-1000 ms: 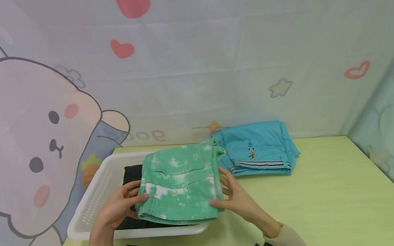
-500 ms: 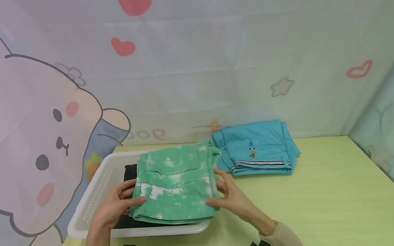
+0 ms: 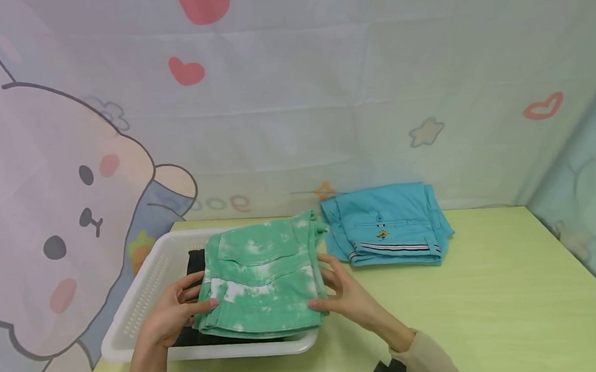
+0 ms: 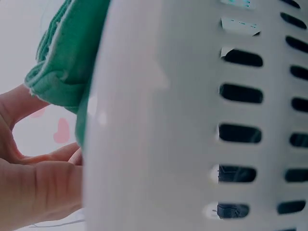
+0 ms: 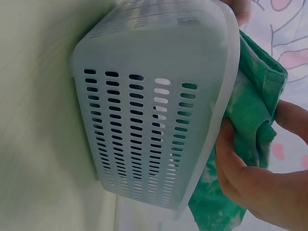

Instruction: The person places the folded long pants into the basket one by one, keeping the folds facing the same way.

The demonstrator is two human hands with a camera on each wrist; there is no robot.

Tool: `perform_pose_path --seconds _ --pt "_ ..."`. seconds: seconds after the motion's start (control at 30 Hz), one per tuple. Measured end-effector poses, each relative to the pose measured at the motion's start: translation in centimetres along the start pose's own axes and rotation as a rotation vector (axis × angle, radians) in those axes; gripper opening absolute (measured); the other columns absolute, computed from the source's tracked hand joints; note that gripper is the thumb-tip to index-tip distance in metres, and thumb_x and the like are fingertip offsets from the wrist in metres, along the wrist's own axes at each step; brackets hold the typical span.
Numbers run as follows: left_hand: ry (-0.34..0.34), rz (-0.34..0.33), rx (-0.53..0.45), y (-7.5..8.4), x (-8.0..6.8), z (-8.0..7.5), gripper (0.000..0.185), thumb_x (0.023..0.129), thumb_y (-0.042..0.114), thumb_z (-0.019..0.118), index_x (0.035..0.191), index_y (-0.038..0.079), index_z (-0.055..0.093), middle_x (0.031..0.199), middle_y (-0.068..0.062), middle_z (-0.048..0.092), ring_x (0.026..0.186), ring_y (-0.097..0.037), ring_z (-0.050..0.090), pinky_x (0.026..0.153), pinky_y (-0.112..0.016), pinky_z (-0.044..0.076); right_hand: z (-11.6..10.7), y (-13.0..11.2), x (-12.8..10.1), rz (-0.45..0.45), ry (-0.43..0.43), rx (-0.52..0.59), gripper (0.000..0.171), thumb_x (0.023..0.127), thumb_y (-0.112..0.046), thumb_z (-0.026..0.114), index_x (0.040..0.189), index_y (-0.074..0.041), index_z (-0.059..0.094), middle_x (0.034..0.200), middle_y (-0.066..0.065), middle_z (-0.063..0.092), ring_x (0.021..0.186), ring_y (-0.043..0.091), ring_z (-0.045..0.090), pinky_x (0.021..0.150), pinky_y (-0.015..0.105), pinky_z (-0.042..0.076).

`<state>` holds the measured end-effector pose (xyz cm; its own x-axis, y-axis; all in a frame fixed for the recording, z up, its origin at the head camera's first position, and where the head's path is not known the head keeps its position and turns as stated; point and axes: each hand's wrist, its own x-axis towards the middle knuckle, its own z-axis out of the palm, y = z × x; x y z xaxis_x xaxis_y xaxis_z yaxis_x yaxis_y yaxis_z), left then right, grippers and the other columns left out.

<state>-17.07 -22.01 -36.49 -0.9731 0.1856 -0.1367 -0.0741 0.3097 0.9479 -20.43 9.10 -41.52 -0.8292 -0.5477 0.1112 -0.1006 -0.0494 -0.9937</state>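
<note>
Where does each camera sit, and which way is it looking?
Head: on the head, facing forward and down at the green cloth over the white basket; left hand, right hand and sleeves show.
Left wrist: looks close-up at the basket's slotted wall; part of the left hand shows at the picture's left.
Right wrist: looks at the basket's outside; the right hand shows at the picture's right, gripping the cloth.
Both wrist views share basket and cloth.

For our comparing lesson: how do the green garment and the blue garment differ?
The green garment has white blotches; the blue garment has a striped band. The left hand and right hand hold the green garment over the basket; the blue garment lies on the table. Both are folded.
</note>
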Motion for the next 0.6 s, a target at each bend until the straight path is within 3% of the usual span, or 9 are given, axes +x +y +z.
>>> perform_pose_path --seconds 0.23,0.6 --pt "0.028 -0.016 0.000 -0.2 -0.1 -0.3 0.071 0.086 0.007 0.056 0.141 -0.002 0.013 0.138 -0.031 0.030 0.073 0.001 0.057 0.049 -0.023 0.037 0.2 -0.1 0.6 -0.023 -0.002 -0.059 0.077 0.077 -0.011 0.069 0.137 -0.019 0.022 0.137 0.018 0.030 0.120 0.034 0.040 0.087 0.038 0.047" --pt "0.062 0.002 0.036 -0.7 0.0 -1.1 0.070 0.084 0.005 0.057 0.140 -0.002 0.015 0.134 -0.029 0.037 0.074 0.001 0.056 0.051 -0.024 0.039 1.0 0.0 1.4 -0.047 -0.001 -0.104 0.077 0.078 -0.012 0.068 0.138 -0.016 0.020 0.137 0.018 0.030 0.117 0.033 0.043 0.088 0.037 0.047"
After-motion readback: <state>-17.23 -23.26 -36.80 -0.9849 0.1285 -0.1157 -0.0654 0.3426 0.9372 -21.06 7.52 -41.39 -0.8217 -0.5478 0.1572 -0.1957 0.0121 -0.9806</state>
